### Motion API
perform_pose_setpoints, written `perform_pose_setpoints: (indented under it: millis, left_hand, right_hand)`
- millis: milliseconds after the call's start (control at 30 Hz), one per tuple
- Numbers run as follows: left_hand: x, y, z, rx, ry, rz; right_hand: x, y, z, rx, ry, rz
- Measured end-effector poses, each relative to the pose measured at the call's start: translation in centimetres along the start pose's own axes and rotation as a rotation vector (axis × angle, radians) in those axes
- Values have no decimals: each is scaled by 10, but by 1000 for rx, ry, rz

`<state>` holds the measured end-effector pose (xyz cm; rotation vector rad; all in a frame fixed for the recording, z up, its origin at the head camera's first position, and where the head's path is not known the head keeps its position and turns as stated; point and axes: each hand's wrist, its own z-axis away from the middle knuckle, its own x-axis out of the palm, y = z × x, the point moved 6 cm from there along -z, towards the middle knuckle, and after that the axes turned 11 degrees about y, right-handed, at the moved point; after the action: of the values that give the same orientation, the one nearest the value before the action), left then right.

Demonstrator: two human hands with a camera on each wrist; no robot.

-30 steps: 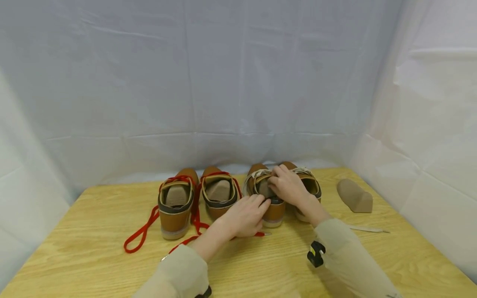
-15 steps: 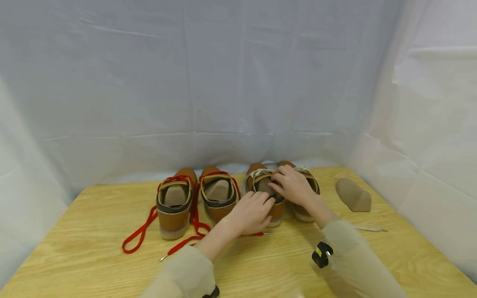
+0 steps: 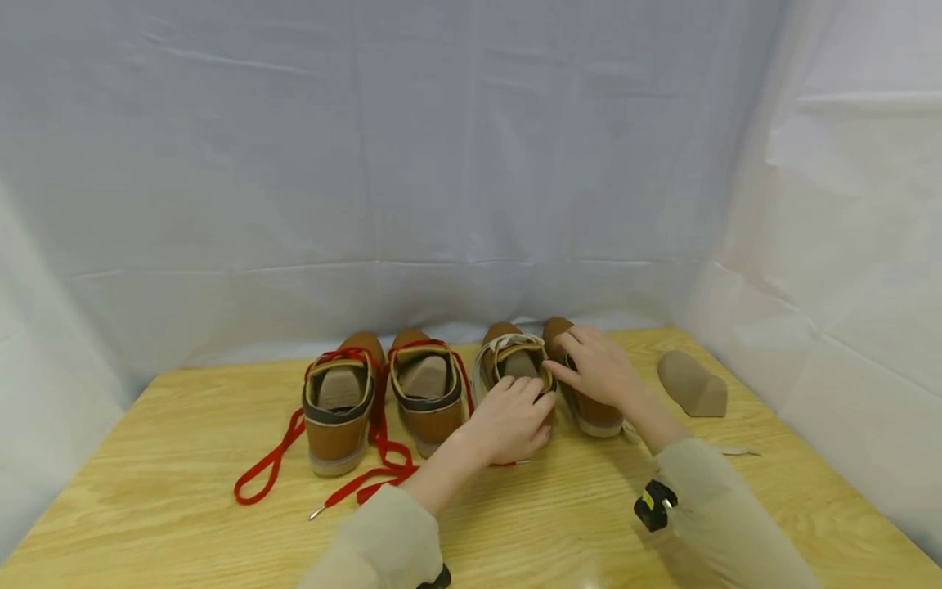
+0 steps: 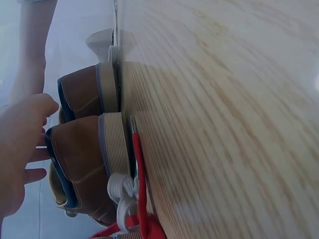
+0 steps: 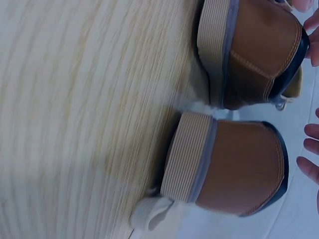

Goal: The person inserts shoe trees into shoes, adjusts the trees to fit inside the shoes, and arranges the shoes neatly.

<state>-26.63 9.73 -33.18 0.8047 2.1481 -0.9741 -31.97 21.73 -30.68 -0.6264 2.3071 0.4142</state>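
Four brown shoes stand in a row at the back of the wooden table (image 3: pixel 184 507). The left two have red laces (image 3: pixel 268 470), the right two white laces. My left hand (image 3: pixel 515 417) curls over the heel of the left white-laced shoe (image 3: pixel 515 360), fingers at its collar; in the left wrist view the fingers (image 4: pixel 35 149) touch that heel (image 4: pixel 79 164). My right hand (image 3: pixel 599 364) lies palm down on the right white-laced shoe (image 3: pixel 596 413), fingers stretched left, and hides its opening. The right wrist view shows both heels (image 5: pixel 244 169) (image 5: pixel 259 55) and fingertips (image 5: pixel 306 167).
A tan shoe insert (image 3: pixel 692 383) lies at the far right of the table, with a thin metal piece (image 3: pixel 736 451) in front of it. Red lace ends trail onto the table before the left pair. White cloth walls close in the back and sides.
My right hand has moved right, from the opening of the left white-laced shoe onto the shoe beside it. The left hand has stayed at the heel.
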Motion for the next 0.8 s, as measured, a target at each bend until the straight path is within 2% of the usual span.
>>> perform_pose_setpoints:
  millis: [200, 300, 533, 667, 800]
  left_hand:
    - [1, 7, -11, 1, -27, 6]
    - [3, 12, -17, 8, -43, 19]
    - [7, 24, -33, 24, -30, 40]
    - [10, 28, -37, 19, -57, 65]
    - [14, 28, -38, -7, -102, 87]
  right_hand:
    - [-9, 9, 8, 35, -37, 3]
    - [-13, 15, 12, 101, -75, 16]
    - [-24, 37, 29, 260, -142, 65]
    - [-30, 54, 41, 344, -184, 81]
    - [-38, 68, 53, 434, -208, 45]
